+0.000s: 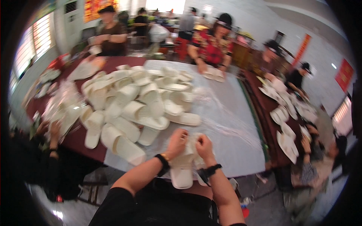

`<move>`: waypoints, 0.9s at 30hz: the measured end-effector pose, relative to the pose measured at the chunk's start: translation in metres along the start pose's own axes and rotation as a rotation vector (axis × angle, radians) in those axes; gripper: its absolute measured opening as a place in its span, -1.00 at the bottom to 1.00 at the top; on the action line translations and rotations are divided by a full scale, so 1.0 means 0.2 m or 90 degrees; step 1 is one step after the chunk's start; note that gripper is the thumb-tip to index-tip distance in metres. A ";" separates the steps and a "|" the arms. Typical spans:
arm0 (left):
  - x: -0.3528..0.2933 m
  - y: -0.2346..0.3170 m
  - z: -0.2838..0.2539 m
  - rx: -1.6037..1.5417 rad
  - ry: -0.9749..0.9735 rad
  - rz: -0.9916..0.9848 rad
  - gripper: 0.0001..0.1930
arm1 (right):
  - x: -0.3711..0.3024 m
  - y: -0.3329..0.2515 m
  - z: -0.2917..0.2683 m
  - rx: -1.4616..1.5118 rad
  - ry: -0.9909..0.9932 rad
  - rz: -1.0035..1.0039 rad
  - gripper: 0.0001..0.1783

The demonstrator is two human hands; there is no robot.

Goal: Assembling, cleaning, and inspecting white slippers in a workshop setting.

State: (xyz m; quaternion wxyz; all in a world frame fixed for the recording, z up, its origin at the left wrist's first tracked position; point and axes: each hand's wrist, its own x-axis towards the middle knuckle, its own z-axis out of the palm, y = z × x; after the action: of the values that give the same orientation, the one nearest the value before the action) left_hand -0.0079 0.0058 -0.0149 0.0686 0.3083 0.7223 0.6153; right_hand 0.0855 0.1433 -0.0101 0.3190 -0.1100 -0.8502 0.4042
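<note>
Two cream-white slippers lie side by side at the near table edge in front of me. The left slipper [182,174] points its sole end toward me, and the other is mostly hidden under my right forearm. My left hand [177,144] is closed, fingertips pinched together above the left slipper's upper part. Close beside it, my right hand [205,148] is also closed, fingers curled over the other slipper. Whatever is pinched in either hand is too small or blurred to make out. A large heap of matching slippers [145,113] lies just beyond and to the left.
Clear plastic film [226,128] lies on the pale sheet [241,162] to the right. Bagged slippers [64,109] and a co-worker's hands [52,130] are at the left. Across the table another person holds slippers [214,74]. More slippers [286,141] lie on the right-hand table.
</note>
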 end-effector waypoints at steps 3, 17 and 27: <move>-0.06 0.15 -0.11 0.137 0.037 0.085 -0.63 | 0.02 0.01 -0.04 0.059 0.122 0.025 -0.87; -0.47 0.20 -0.16 0.395 -0.245 -0.010 -0.51 | -0.32 0.04 -0.25 0.031 -0.048 0.296 -0.59; -0.40 0.20 -0.13 0.385 -0.176 -0.034 -0.75 | -0.34 0.11 -0.29 0.298 0.019 0.368 -0.59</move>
State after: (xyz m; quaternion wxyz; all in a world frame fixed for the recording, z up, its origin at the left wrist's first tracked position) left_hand 0.0584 -0.0569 0.0055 0.0876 0.3763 0.8639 0.3232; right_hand 0.1732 0.1637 -0.0293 0.2208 -0.2752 -0.6637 0.6596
